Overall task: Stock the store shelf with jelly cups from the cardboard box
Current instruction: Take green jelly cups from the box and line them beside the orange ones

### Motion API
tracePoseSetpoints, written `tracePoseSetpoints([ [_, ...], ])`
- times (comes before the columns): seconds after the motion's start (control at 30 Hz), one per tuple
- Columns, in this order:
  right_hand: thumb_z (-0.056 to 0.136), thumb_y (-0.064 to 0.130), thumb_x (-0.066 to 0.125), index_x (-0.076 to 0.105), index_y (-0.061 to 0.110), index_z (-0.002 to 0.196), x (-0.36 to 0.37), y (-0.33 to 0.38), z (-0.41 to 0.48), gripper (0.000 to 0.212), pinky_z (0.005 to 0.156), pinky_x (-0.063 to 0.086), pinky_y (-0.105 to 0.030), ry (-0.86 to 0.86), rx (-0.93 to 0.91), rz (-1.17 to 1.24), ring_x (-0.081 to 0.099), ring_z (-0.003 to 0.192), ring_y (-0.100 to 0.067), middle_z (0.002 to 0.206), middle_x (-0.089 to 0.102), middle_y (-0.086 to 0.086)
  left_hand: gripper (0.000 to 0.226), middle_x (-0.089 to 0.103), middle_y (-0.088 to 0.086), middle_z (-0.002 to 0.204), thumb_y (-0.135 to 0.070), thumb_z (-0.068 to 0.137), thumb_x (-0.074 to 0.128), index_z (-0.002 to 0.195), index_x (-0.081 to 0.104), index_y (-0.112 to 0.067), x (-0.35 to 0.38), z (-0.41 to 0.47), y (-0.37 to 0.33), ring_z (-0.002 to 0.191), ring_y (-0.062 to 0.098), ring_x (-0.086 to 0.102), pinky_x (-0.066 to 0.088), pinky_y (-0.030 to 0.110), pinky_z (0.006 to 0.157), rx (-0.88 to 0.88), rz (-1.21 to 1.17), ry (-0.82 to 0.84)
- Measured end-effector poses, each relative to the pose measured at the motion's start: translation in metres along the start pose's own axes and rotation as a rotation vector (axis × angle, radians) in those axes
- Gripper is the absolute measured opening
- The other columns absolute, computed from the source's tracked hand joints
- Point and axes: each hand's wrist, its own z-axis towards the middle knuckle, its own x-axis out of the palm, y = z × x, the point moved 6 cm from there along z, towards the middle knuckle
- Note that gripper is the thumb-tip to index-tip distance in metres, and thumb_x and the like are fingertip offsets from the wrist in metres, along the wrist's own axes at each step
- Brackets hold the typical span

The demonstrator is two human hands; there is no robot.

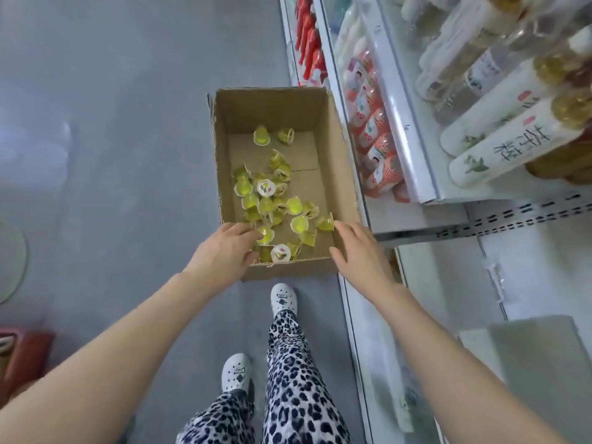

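An open cardboard box [320, 110] stands on the grey floor beside the store shelf [416, 187]. Several small yellow-green jelly cups [266, 203] lie scattered on its bottom, most toward the near end. My left hand [221, 248] reaches over the near left corner, its fingertips touching a jelly cup [266, 236]. My right hand [362, 248] hovers over the near right corner with fingers straight, holding nothing, its fingertips close to another cup [325, 222].
The white shelf unit runs along the right, holding tall white bottles [499, 145], strawberry-print bottles [374, 139] and red packs [309, 43]. A bare lower shelf board [432, 283] lies near my right arm. My feet in white clogs [283, 299] stand just behind the box.
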Motion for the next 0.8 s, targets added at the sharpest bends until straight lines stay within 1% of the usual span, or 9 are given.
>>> tracePoseSetpoints([
  [0.13, 0.094, 0.023, 0.059, 0.038, 0.019, 0.146, 0.056, -0.03, 0.069, 0.056, 0.105, 0.041, -0.039, 0.249, 0.041, 0.008, 0.045, 0.129, -0.025, 0.143, 0.045, -0.004, 0.038, 0.063, 0.005, 0.121, -0.018, 0.087, 0.068, 0.125, 0.064, -0.016, 0.034, 0.038, 0.02, 0.109, 0.031, 0.057, 0.051, 0.043, 0.093, -0.106, -0.05, 0.06],
  [0.2, 0.093, 0.023, 0.06, 0.035, 0.021, 0.147, 0.082, -0.042, 0.103, 0.06, 0.102, 0.044, -0.04, 0.323, 0.042, -0.016, 0.046, 0.128, -0.026, 0.145, 0.044, -0.004, 0.037, 0.065, 0.006, 0.117, -0.016, 0.085, 0.071, 0.122, 0.066, -0.013, 0.051, 0.057, 0.029, 0.105, 0.032, 0.06, 0.051, 0.041, 0.09, -0.142, -0.065, 0.078],
  [0.27, 0.093, 0.021, 0.06, 0.033, 0.021, 0.148, 0.105, -0.051, 0.136, 0.061, 0.102, 0.045, -0.039, 0.372, 0.04, -0.033, 0.047, 0.127, -0.026, 0.146, 0.042, -0.004, 0.038, 0.064, 0.004, 0.119, -0.019, 0.087, 0.069, 0.124, 0.064, -0.015, 0.066, 0.073, 0.037, 0.106, 0.029, 0.059, 0.049, 0.039, 0.092, -0.179, -0.075, 0.1],
  [0.4, 0.093, 0.018, 0.059, 0.036, 0.017, 0.145, 0.147, -0.055, 0.195, 0.057, 0.102, 0.043, -0.04, 0.397, 0.01, -0.089, 0.045, 0.122, -0.028, 0.138, 0.045, -0.007, 0.041, 0.059, 0.0, 0.127, -0.026, 0.092, 0.062, 0.132, 0.058, -0.02, 0.095, 0.098, 0.053, 0.114, 0.024, 0.054, 0.044, 0.034, 0.099, -0.238, -0.086, 0.172],
  [0.47, 0.091, 0.02, 0.063, 0.038, 0.016, 0.145, 0.168, -0.054, 0.218, 0.059, 0.1, 0.041, -0.04, 0.428, -0.006, -0.115, 0.044, 0.122, -0.029, 0.135, 0.046, -0.009, 0.042, 0.058, 0.002, 0.129, -0.026, 0.092, 0.062, 0.133, 0.057, -0.02, 0.107, 0.112, 0.062, 0.113, 0.026, 0.055, 0.045, 0.035, 0.098, -0.257, -0.089, 0.193],
  [0.57, 0.09, 0.027, 0.065, 0.036, 0.019, 0.147, 0.196, -0.055, 0.238, 0.064, 0.096, 0.042, -0.041, 0.498, -0.034, -0.141, 0.045, 0.123, -0.031, 0.137, 0.046, -0.011, 0.045, 0.056, 0.002, 0.134, -0.026, 0.092, 0.061, 0.136, 0.054, -0.02, 0.122, 0.135, 0.072, 0.113, 0.028, 0.057, 0.05, 0.037, 0.094, -0.274, -0.077, 0.225],
  [0.67, 0.093, 0.031, 0.06, 0.035, 0.021, 0.147, 0.216, -0.059, 0.247, 0.06, 0.098, 0.038, -0.039, 0.525, -0.089, -0.245, 0.043, 0.125, -0.032, 0.138, 0.047, -0.012, 0.052, 0.055, 0.005, 0.135, -0.02, 0.086, 0.069, 0.136, 0.054, -0.016, 0.139, 0.159, 0.079, 0.12, 0.029, 0.053, 0.049, 0.038, 0.097, -0.267, -0.079, 0.247],
  [0.77, 0.093, 0.03, 0.06, 0.04, 0.022, 0.14, 0.221, -0.065, 0.253, 0.052, 0.091, 0.039, -0.038, 0.46, -0.089, -0.272, 0.046, 0.12, -0.031, 0.131, 0.053, -0.01, 0.067, 0.056, 0.01, 0.132, -0.013, 0.07, 0.082, 0.132, 0.056, -0.013, 0.156, 0.184, 0.081, 0.122, 0.033, 0.053, 0.051, 0.04, 0.094, -0.217, -0.026, 0.264],
  [0.8, 0.092, 0.031, 0.06, 0.042, 0.021, 0.137, 0.221, -0.067, 0.255, 0.05, 0.089, 0.04, -0.037, 0.443, -0.078, -0.263, 0.047, 0.118, -0.03, 0.129, 0.055, -0.01, 0.073, 0.051, 0.009, 0.136, -0.014, 0.069, 0.084, 0.136, 0.052, -0.015, 0.162, 0.192, 0.08, 0.127, 0.033, 0.048, 0.048, 0.038, 0.097, -0.21, 0.015, 0.288],
])
